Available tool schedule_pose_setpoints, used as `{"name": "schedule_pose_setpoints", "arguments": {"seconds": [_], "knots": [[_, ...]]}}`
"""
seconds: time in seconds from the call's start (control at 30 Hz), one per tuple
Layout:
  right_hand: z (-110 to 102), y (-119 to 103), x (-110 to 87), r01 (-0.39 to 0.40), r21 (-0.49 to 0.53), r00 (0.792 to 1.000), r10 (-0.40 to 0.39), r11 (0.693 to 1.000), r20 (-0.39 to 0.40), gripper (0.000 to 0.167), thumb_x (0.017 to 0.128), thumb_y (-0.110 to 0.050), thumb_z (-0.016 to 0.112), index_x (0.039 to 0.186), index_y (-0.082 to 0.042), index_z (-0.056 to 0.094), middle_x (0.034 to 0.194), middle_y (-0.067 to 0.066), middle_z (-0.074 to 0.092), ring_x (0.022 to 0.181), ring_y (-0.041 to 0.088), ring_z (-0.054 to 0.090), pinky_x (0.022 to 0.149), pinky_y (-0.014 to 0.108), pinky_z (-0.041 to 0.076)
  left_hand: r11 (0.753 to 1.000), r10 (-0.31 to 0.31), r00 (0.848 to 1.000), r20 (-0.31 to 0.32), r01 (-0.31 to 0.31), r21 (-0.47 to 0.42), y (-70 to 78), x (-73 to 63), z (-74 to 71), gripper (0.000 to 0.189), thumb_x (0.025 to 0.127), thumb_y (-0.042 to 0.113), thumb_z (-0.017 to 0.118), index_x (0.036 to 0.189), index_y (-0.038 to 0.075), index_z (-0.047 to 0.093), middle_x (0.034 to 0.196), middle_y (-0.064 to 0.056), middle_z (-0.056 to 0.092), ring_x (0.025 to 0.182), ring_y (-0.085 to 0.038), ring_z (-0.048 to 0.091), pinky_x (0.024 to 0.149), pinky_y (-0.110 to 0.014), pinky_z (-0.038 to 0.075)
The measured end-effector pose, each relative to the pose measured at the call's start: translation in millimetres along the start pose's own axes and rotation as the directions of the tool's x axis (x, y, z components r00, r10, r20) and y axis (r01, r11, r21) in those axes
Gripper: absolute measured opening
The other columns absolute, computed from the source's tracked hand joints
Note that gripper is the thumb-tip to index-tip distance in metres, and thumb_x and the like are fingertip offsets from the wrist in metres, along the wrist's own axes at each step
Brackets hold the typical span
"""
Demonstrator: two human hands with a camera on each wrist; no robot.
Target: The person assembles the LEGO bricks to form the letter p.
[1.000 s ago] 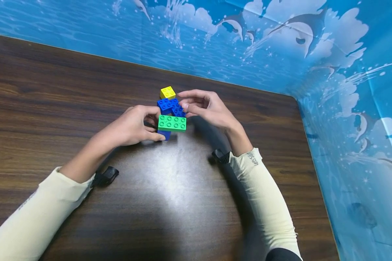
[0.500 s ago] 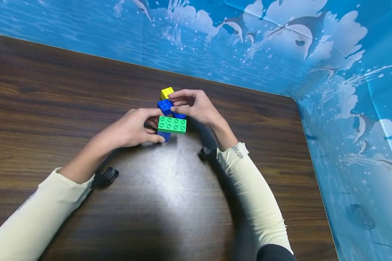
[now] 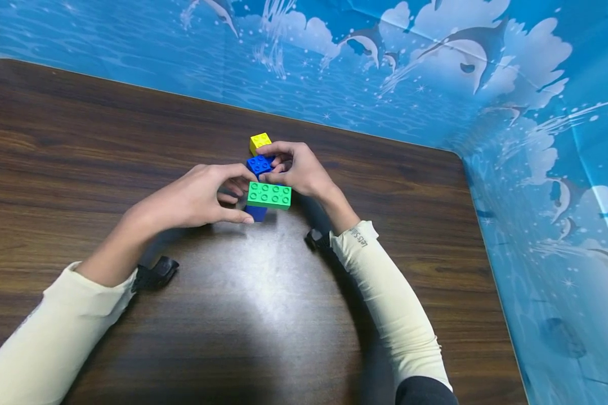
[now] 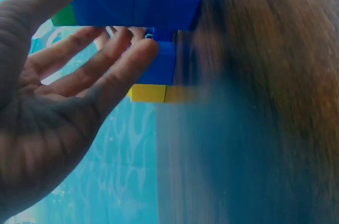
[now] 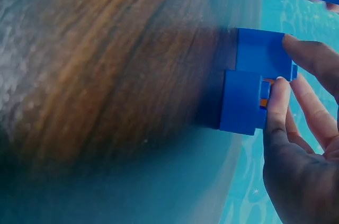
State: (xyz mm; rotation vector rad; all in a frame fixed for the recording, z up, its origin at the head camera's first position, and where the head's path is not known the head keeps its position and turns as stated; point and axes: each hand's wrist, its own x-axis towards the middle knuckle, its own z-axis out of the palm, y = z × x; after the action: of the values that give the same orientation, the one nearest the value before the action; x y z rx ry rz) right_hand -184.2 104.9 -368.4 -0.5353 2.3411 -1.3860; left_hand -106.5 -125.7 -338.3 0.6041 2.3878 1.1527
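Note:
A green brick (image 3: 269, 194) with two rows of studs lies across a blue brick (image 3: 256, 213) that stands below it. My left hand (image 3: 195, 197) is beside this stack at its left, thumb and fingers spread apart; in the left wrist view the fingers (image 4: 119, 75) are extended, holding nothing. Behind the stack, my right hand (image 3: 304, 169) has its thumb and fingers at two sides of a blue four-stud brick (image 3: 259, 164), pinching it. In the right wrist view a lower blue brick (image 5: 241, 102) sits right against that pinched brick (image 5: 262, 52). A yellow brick (image 3: 260, 142) stands farther back.
The bricks are on a dark wood-grain table (image 3: 132, 140). A blue sea-patterned sheet (image 3: 304, 67) with dolphins rises behind the table and along its right side. Black wrist cameras (image 3: 157, 274) are strapped over both pale sleeves.
My right hand has moved left and come onto the blue four-stud brick. My left hand has loosened its grip on the green and blue stack and drawn slightly left.

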Motion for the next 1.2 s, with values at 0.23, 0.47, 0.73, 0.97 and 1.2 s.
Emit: {"name": "schedule_pose_setpoints", "arguments": {"seconds": [0.23,0.47,0.73,0.97,1.2], "knots": [[3,-2,-0.3,0.003,-0.146,1.000,-0.007,0.989,-0.026,0.043,0.092,-0.003,0.084,0.134,-0.005,0.073,0.103,0.010,0.066,0.088,0.019,0.063,0.081,0.024,0.059,0.996,0.041,0.996,-0.076,-0.047,-0.077,6.2,-1.1,2.8,0.048,0.091,0.020,0.089,0.131,0.009,0.067,0.128,-0.012,0.070,0.118,-0.027,0.070,0.096,-0.041,0.066],[4,-1,-2.4,0.017,-0.108,0.998,-0.024,0.994,-0.062,0.041,0.091,-0.006,0.086,0.130,-0.004,0.074,0.108,0.012,0.071,0.090,0.018,0.066,0.082,0.024,0.061,0.992,0.039,0.993,-0.108,-0.052,-0.117,6.5,-1.6,4.1,0.035,0.094,0.018,0.086,0.123,0.009,0.068,0.126,-0.012,0.070,0.115,-0.026,0.071,0.092,-0.037,0.067],[-6,-5,-10.9,0.063,0.045,0.991,-0.057,0.997,-0.122,0.037,0.093,-0.007,0.085,0.127,-0.001,0.073,0.114,0.012,0.073,0.097,0.019,0.066,0.087,0.026,0.062,0.990,0.045,0.993,-0.113,-0.060,-0.127,3.2,0.7,3.5,0.035,0.093,0.017,0.086,0.123,0.008,0.070,0.121,-0.014,0.074,0.112,-0.028,0.073,0.091,-0.040,0.067],[-19,-14,-21.3,0.072,0.089,0.991,-0.061,0.993,-0.120,0.037,0.093,-0.009,0.084,0.128,-0.002,0.073,0.110,0.010,0.073,0.098,0.020,0.068,0.092,0.030,0.063,0.995,0.046,0.990,-0.132,-0.057,-0.079,2.0,2.4,2.4,0.036,0.093,0.023,0.088,0.123,0.010,0.073,0.116,-0.011,0.077,0.110,-0.031,0.075,0.105,-0.056,0.059],[-27,-20,-30.0,0.083,0.116,0.990,-0.068,0.990,-0.124,0.034,0.094,-0.009,0.084,0.126,-0.003,0.073,0.106,0.009,0.071,0.097,0.022,0.067,0.090,0.029,0.062,0.995,0.032,0.991,-0.128,-0.044,-0.094,1.4,3.3,3.5,0.037,0.092,0.022,0.088,0.123,0.009,0.073,0.115,-0.012,0.077,0.110,-0.031,0.075,0.104,-0.056,0.058]]}}
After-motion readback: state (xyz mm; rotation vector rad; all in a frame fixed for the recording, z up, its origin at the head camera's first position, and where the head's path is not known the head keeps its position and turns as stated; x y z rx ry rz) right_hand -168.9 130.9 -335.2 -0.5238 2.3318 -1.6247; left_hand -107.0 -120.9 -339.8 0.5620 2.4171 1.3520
